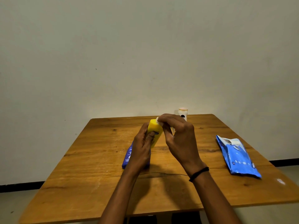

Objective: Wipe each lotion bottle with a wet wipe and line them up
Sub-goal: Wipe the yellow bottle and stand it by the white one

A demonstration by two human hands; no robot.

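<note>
My left hand (142, 146) grips a yellow lotion bottle (155, 129) above the middle of the wooden table (90, 167), bottle tilted with its top end up. My right hand (176, 135) pinches a white wet wipe (158, 121) against the top of the yellow bottle. A blue lotion bottle (127, 157) lies flat on the table under my left hand, partly hidden by it. A white bottle (182, 113) with a pale cap stands upright at the table's far edge, its lower part behind my right hand.
A blue pack of wet wipes (237, 157) lies flat near the table's right edge, its flap lifted. A plain wall rises just behind the table. A small white scrap (280, 181) lies near the right front corner.
</note>
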